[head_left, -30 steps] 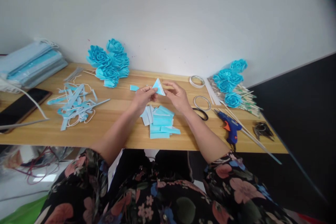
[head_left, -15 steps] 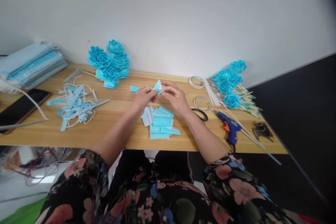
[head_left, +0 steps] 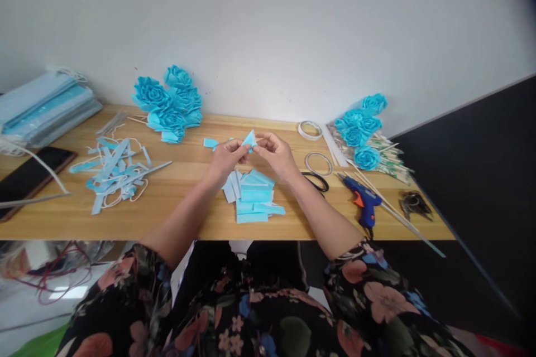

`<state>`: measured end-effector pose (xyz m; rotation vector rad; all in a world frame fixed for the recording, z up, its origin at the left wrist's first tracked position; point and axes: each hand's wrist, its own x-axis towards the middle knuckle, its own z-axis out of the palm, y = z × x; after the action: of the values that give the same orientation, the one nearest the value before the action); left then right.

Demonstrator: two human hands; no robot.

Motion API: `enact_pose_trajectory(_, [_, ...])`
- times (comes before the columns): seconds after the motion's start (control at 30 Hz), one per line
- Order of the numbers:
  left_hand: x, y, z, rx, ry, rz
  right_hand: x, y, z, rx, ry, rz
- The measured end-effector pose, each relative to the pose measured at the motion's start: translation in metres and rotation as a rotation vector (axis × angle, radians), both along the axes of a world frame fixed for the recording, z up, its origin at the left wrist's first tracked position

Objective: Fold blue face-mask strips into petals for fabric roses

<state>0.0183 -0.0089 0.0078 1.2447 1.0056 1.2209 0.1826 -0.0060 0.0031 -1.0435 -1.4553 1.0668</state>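
My left hand (head_left: pixel 226 157) and my right hand (head_left: pixel 274 153) meet above the wooden table (head_left: pixel 188 217), both pinching a small folded light-blue piece (head_left: pixel 250 139) between their fingertips. Only its pointed tip shows above the fingers. Just below my hands lies a pile of cut light-blue rectangles (head_left: pixel 252 194). One loose blue scrap (head_left: pixel 210 143) lies left of my left hand.
Blue fabric roses (head_left: pixel 167 103) lie at the back left, more roses on sticks (head_left: pixel 363 131) at the back right. Strips and elastic offcuts (head_left: pixel 113 168), stacked face masks (head_left: pixel 44 106) and a phone (head_left: pixel 29 178) are left. Tape rolls (head_left: pixel 319 163), scissors (head_left: pixel 315 181), glue gun (head_left: pixel 363 203) are right.
The blue piece has been folded smaller between my fingers; a wide triangle earlier, only a small tip shows now. My hands have drawn closer together.
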Motion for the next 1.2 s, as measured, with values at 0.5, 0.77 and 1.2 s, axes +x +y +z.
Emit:
enact_pose_trajectory(0.5, [-0.0003,-0.002,0.0001,0.021,0.021,0.012,-0.0028,-0.0017,0.0023,-0.075,0.116,0.037])
enact_pose_trajectory(0.77, [0.0007,-0.0016,0.001,-0.01,0.007,0.027,-0.0025,-0.0024,-0.0002,-0.044,0.06,0.042])
enact_pose_trajectory(1.2, [0.0003,-0.0009,-0.0011,-0.029,-0.004,-0.001,-0.001,-0.0031,0.002,0.037,-0.058,-0.032])
